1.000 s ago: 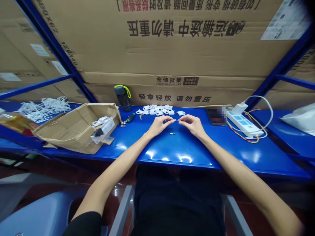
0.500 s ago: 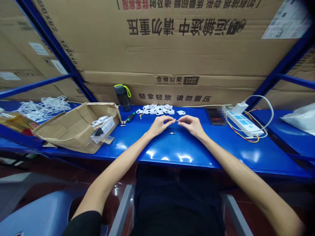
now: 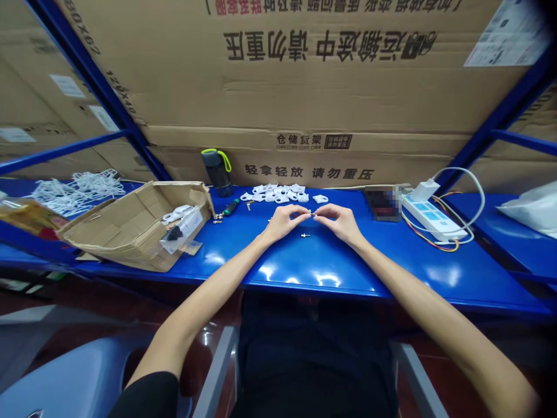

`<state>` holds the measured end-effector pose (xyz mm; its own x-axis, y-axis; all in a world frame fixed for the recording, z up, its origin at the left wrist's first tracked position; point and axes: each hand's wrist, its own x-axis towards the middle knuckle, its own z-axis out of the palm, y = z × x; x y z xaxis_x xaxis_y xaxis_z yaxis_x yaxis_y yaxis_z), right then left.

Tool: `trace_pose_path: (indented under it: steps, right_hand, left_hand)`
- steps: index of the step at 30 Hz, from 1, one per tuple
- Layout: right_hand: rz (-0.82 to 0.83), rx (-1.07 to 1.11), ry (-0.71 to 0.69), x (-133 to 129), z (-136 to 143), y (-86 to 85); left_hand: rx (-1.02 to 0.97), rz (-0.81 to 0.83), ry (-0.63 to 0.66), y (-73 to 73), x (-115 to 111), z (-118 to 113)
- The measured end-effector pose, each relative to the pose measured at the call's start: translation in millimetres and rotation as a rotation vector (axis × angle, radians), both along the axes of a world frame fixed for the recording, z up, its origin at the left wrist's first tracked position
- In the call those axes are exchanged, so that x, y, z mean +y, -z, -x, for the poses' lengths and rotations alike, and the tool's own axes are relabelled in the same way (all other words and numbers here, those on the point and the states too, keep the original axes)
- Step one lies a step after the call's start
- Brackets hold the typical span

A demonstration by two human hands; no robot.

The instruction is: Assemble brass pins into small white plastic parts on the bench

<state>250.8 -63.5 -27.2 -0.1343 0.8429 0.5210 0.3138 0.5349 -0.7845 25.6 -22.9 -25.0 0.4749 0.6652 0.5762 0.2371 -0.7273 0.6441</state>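
Note:
My left hand point(image 3: 282, 223) and my right hand point(image 3: 340, 222) meet over the middle of the blue shelf point(image 3: 331, 264), fingertips pinched together. Between them they hold a tiny metal part point(image 3: 310, 214), too small to make out in detail. A second small metal part point(image 3: 305, 235) lies loose on the shelf just below the hands. A row of several white plastic pieces point(image 3: 278, 194) sits just beyond my fingers.
An open cardboard box point(image 3: 134, 223) with white pieces lies at the left, a dark bottle point(image 3: 216, 172) and a green-handled screwdriver point(image 3: 229, 208) behind it. A white power strip point(image 3: 429, 216) with cables sits at the right. Big cartons stand behind the shelf.
Both hands stay pinched on the small part, with only slight shifts of the fingers. Nothing else has moved.

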Motion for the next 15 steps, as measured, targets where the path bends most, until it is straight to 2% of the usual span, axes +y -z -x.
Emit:
trace_pose_path:
  steps: [15]
  right_hand:
    - [-0.005,-0.061,0.01,3.6,-2.8,2.2]
  left_hand:
    - [0.023,-0.012,0.0,0.5,1.0,1.1]
